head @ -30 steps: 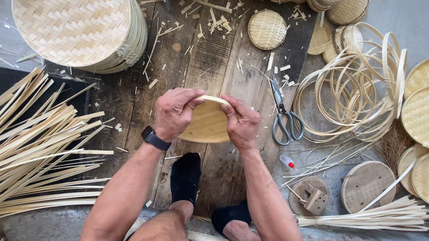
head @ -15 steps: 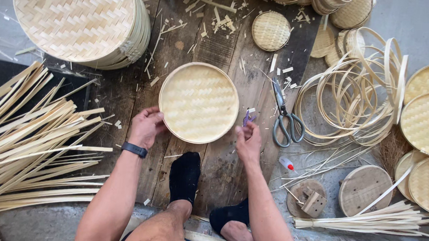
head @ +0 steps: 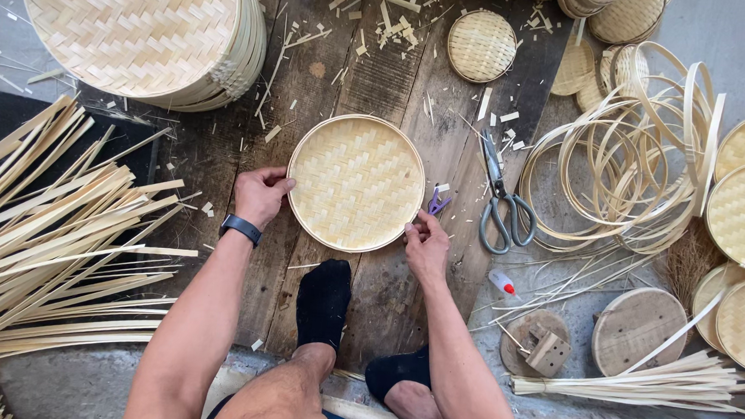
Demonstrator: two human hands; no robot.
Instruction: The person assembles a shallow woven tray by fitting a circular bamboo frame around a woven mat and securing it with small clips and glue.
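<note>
We've got the round woven tray (head: 356,183) flat on the boards between our hands, left hand (head: 260,195) curled on its 9 o'clock rim, right hand (head: 426,245) pinching the rim near 4 o'clock, both equally close

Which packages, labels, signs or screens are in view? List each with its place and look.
Small bottle: on the floor right of the right hand, white with a red cap, lying down; no label discernible.
Watch: dark band on the left wrist; its face is not visible.
No signs.
</note>
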